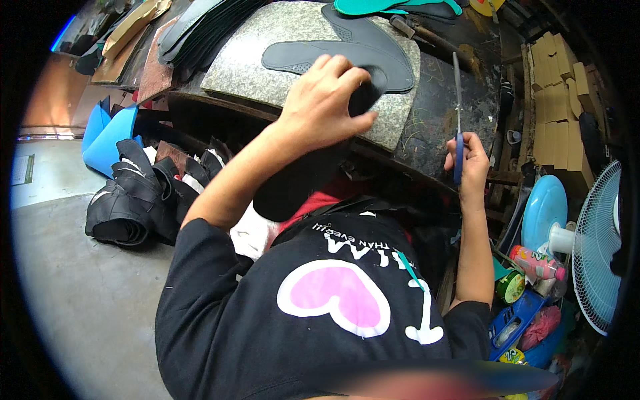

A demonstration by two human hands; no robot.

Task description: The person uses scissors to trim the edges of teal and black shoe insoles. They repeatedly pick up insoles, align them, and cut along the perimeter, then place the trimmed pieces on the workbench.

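My left hand (325, 100) is closed round one end of a black shoe-shaped piece (303, 180), over the near part of a speckled stone slab (240, 50). The piece hangs under my wrist toward my lap, partly hidden by my forearm. Flat on the slab, just beyond that hand, lie dark grey shoe-upper pieces (313, 57) with small perforations. To the right, my right hand (470, 163) grips a pair of scissors (459, 127) by the blue handles. Their long blades point away from me over the dark bench top, apart from the black piece.
A stack of dark shoe pieces (200, 33) lies left of the slab, with a hammer (427, 37) at its far right. Rolled black material (123, 207) and a blue sheet (110, 137) are at left. A fan (597, 247), boxes (557, 100) and a pink bottle (537, 262) stand right.
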